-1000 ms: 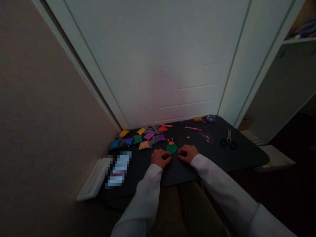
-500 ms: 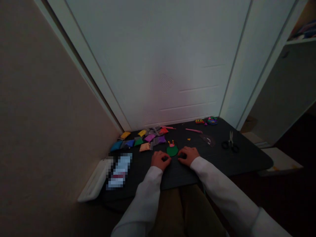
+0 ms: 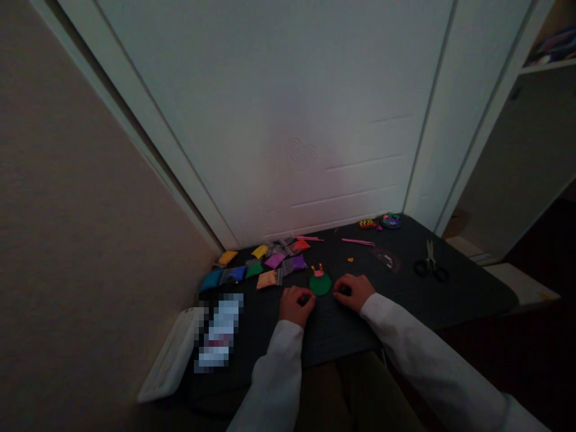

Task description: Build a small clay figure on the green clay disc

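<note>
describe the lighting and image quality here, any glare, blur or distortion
Head view: dim throughout, with the white door much paler than the dark table; head view: no strong glare on the tabletop; head view: a pale item at left is pixelated into blocks; head view: left hand, right hand and green disc look soft, fine detail lost.

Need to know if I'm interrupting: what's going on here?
A person's left hand and right hand are curled on either side of a green disc; whether they touch it is unclear. A small pink piece sits at the disc's far side. Coloured packets lie on the dark table to the left, scissors to the right.
</note>
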`<state>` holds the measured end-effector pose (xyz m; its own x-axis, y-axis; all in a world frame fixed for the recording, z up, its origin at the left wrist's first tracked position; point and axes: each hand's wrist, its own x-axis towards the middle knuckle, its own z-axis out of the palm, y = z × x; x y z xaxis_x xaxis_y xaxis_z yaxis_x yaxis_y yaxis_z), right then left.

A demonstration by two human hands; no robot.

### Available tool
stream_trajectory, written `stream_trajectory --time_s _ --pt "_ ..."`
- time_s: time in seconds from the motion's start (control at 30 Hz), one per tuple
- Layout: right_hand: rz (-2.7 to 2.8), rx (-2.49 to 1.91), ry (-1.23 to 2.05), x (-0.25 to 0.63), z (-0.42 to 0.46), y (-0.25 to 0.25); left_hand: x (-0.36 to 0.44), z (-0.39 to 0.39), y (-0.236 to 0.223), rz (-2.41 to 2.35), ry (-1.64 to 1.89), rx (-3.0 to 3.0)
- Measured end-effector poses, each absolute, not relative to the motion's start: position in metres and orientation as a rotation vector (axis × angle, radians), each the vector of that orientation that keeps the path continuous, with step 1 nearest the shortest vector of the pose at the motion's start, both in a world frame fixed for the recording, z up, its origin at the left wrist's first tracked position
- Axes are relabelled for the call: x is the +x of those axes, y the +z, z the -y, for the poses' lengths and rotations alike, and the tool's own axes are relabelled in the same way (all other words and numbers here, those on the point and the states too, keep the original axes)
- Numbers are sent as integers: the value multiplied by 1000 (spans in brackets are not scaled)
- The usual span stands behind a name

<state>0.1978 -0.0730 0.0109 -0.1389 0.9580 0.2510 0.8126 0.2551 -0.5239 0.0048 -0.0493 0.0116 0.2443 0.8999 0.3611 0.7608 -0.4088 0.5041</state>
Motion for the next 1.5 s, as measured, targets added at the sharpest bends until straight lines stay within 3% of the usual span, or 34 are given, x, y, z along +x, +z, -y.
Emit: stream_trajectory --time_s 1.13,1.5 --pt "1804 -1500 529 202 59 2 6 52 16 -1543 927 2226" --pt "1808 -1469 176 199 73 21 3 50 13 -1523 963 2178"
